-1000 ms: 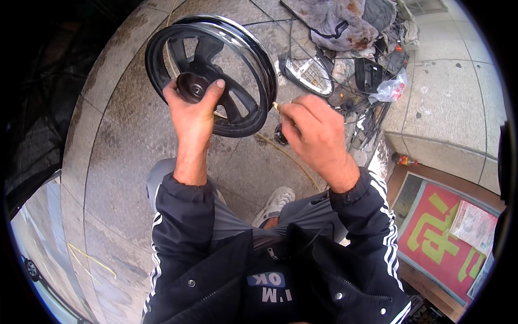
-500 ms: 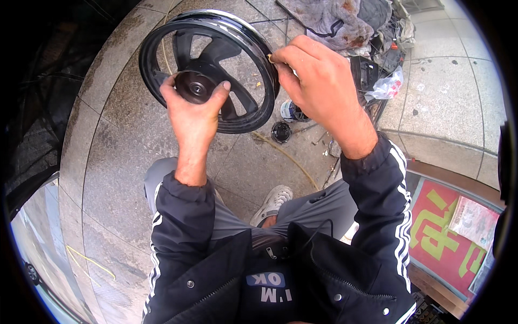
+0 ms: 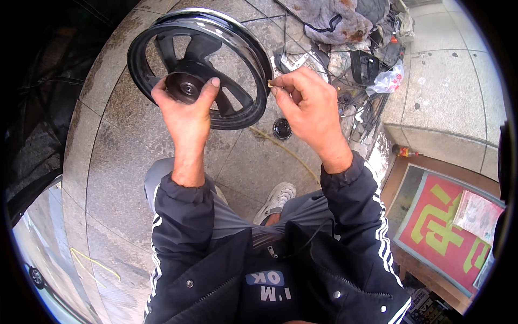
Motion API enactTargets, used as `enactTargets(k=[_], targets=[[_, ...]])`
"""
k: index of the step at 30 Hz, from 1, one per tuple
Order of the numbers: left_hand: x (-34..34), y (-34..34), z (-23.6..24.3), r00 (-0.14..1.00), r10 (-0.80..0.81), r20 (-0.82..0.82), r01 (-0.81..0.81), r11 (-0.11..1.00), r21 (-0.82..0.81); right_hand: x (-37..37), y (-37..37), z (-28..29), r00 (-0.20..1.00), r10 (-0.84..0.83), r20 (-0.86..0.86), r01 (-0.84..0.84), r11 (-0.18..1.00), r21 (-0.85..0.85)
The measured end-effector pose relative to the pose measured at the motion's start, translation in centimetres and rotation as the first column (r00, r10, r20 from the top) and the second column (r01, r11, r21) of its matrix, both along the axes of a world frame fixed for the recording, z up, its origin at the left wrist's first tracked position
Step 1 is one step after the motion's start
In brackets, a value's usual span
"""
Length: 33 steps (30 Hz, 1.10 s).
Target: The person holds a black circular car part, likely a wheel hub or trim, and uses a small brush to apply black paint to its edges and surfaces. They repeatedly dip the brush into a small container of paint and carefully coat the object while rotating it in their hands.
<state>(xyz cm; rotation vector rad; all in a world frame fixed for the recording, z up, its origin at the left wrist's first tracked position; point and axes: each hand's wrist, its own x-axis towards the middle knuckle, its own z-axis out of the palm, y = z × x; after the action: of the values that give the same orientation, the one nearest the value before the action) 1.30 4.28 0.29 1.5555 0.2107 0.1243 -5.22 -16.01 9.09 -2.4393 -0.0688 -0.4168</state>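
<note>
A black spoked wheel rim [image 3: 202, 44] with a shiny outer edge is held up, tilted, at the upper middle. My left hand [image 3: 182, 116] grips its dark central hub [image 3: 188, 89], thumb and fingers round it. My right hand [image 3: 306, 112] pinches a small pale piece [image 3: 270, 84] against or just beside the rim's right side; whether they touch, I cannot tell. A small round black container [image 3: 282, 128] lies on the paving below my right hand.
Dirty cloths [image 3: 340, 15], cables and black plastic parts [image 3: 365, 67] are piled at upper right, with a plastic bag [image 3: 386, 78]. A bottle [image 3: 404, 152] and a red-and-yellow board [image 3: 437, 227] lie right. A thin yellow hose [image 3: 278, 143] runs along the paving [image 3: 124, 178].
The wheel and my left hand have shifted slightly left. My right hand went up along the rim, then came back down, still pinching the small piece at the rim's side.
</note>
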Motion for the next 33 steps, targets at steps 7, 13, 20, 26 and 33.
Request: enactTargets(k=[7,13,20,26,33], targets=[[0.0,0.2,-0.1,1.0,0.01,-0.011,-0.01,0.998,-0.064,-1.2,0.7,-1.8,0.996,-0.072,-0.051,0.075,0.995,0.061],[0.0,0.1,0.0,1.0,0.018,-0.008,-0.019,0.996,-0.088,-1.9,1.5,-2.9,0.987,-0.127,-0.103,0.138,0.985,0.108],[-0.2,-0.3,0.5,0.999,0.024,-0.044,-0.032,0.983,-0.182,-2.7,1.3,-4.2,0.972,-0.121,-0.199,0.19,0.907,0.377],[0.0,-0.3,-0.3,1.0,0.011,-0.024,-0.014,0.989,-0.149,-1.4,0.5,-2.7,0.977,-0.132,-0.168,0.204,0.807,0.555],[-0.3,-0.6,0.9,0.999,0.025,-0.039,-0.032,0.982,-0.186,-1.7,0.4,-3.7,0.958,-0.128,-0.257,0.244,0.837,0.49]])
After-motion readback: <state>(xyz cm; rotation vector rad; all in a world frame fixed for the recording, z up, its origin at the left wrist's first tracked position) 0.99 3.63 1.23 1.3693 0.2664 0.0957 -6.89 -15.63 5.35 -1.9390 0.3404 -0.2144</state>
